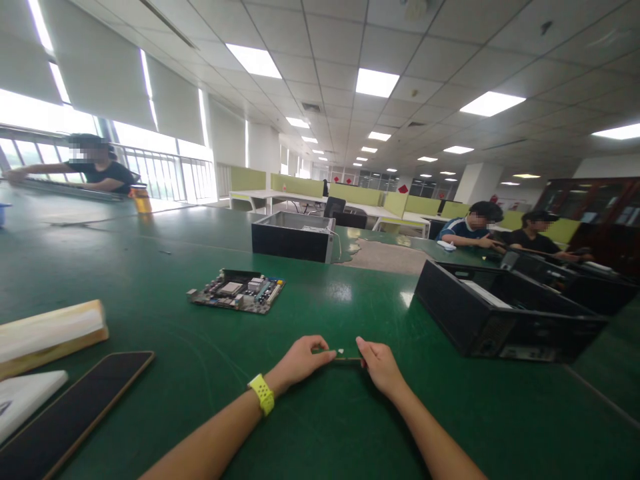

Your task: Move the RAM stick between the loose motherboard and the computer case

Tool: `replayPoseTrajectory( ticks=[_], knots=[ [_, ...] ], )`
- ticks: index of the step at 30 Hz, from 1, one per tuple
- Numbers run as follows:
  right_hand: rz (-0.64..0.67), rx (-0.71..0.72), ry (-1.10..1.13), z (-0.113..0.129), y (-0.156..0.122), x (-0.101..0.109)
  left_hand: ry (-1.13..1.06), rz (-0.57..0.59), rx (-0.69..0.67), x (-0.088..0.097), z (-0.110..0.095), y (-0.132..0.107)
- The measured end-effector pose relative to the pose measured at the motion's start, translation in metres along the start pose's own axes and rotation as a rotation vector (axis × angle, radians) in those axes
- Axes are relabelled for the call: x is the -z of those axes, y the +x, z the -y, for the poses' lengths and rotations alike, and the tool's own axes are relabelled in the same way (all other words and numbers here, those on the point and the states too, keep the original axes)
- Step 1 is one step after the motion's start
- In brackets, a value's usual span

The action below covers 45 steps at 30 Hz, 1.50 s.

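Between my two hands is a thin, narrow strip [347, 359], seen nearly edge-on, so its kind cannot be made out. My left hand [306, 360], with a yellow-green watch band [262, 395] on the wrist, pinches its left end. At the other end, my right hand [383, 367] grips it with the thumb raised above the curled fingers. A tiny white piece [341, 351] shows just beyond the strip. Further off to the left, a motherboard [239, 292] lies flat on the green table [200, 373], apart from both hands.
An open black computer case [505, 313] stands at the right, another case [293, 247] at the back. A dark phone-like slab [75, 413], a white box [30, 400] and a long yellowish block [55, 333] lie at left. Other people sit around the far table edges.
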State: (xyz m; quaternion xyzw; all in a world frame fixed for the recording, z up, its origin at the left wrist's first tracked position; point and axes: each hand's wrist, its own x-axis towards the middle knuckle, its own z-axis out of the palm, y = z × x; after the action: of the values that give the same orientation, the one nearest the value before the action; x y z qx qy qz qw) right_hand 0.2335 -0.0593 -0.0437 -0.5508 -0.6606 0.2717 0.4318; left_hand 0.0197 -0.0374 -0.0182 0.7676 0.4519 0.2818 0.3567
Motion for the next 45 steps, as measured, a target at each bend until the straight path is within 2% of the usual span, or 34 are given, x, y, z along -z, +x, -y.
replayPoseTrajectory(
  ticks=[8, 25, 33, 45],
  knots=[
    [0.023, 0.042, -0.011, 0.004, -0.004, -0.001, -0.002, 0.021, 0.013, -0.004, 0.008, 0.003],
    [0.024, 0.082, -0.193, 0.004, -0.007, -0.002, 0.055, 0.016, 0.035, -0.003, 0.000, -0.001],
    [0.043, 0.154, -0.118, 0.010, -0.010, -0.001, -0.150, 0.018, 0.232, -0.003, -0.011, -0.006],
    [0.056, 0.210, -0.187, 0.014, -0.011, 0.001, -0.151, -0.036, 0.169, -0.004, -0.009, -0.006]
  ],
)
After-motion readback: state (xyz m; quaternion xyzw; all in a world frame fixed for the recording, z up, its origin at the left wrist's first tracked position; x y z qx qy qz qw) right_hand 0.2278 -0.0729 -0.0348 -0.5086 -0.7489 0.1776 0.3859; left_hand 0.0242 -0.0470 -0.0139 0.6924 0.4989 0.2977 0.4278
